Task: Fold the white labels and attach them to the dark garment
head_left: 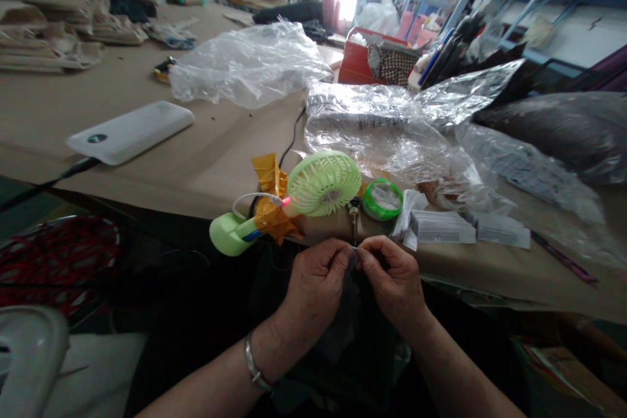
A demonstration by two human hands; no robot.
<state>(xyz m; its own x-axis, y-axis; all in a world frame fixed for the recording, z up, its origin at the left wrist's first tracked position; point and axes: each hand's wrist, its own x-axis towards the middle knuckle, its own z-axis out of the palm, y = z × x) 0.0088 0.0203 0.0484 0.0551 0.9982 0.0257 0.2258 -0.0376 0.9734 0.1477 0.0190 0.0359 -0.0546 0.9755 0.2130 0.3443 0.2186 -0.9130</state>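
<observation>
My left hand (318,271) is closed in a pinch at the table's front edge. Fingertip to fingertip with it, my right hand (394,274) pinches as well. Between them is a small, pale grey, thin piece (352,261), too small and blurred to name. Just beyond the fingertips, a slim metal post (354,219) with a dark knob stands at the table edge. To its left, a light green handheld fan (324,184) is fixed with brown tape (271,199) and has a white cable plugged in. A round green container (383,199) sits to the right of the post.
Stacks of white labels (443,227) lie right of the green container, near a thin reddish tool (563,258). Clear plastic bags (249,65) and a silvery bag (382,130) spread behind. A white power bank (132,132) with a cable lies left. A red box (362,62) stands farther back.
</observation>
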